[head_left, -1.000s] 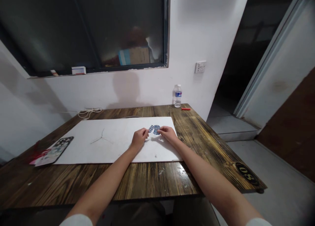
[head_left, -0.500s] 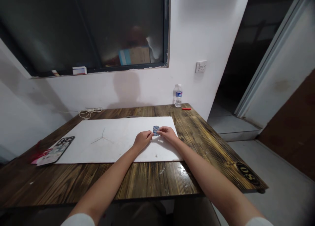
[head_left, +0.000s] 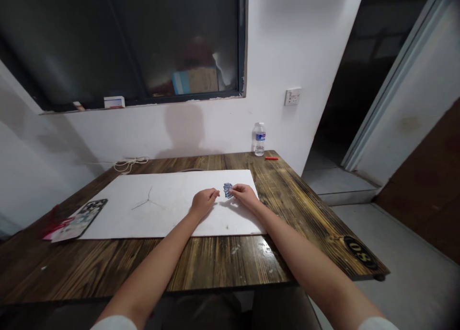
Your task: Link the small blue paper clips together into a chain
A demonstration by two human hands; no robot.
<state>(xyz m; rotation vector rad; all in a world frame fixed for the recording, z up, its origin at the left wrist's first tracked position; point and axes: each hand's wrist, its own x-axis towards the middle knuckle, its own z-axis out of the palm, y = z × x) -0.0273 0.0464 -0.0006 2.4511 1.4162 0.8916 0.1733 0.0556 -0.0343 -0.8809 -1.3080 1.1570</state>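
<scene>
My right hand (head_left: 245,194) pinches a small blue-and-white patterned piece (head_left: 227,190) between thumb and fingers. The piece has several layers or folds with jagged edges, and it is too small to name its kind. Just left of it, apart by a small gap, is my left hand (head_left: 204,201). Its fingers are pressed together, and whether anything tiny is between them I cannot make out. Both hands are over the right part of a white board (head_left: 179,215), which bears thin dark lines that form a three-armed mark (head_left: 148,200) on the left.
On the board's left end lies a flat patterned item (head_left: 81,219) with red material (head_left: 53,227) beside it. A coiled white cable (head_left: 131,163), a water bottle (head_left: 259,140) and a red stick-like object (head_left: 271,158) are along the back of the wooden table (head_left: 305,205).
My left hand has let go of the patterned piece and drawn slightly left. The piece stays in my right hand, its layers now slanted differently.
</scene>
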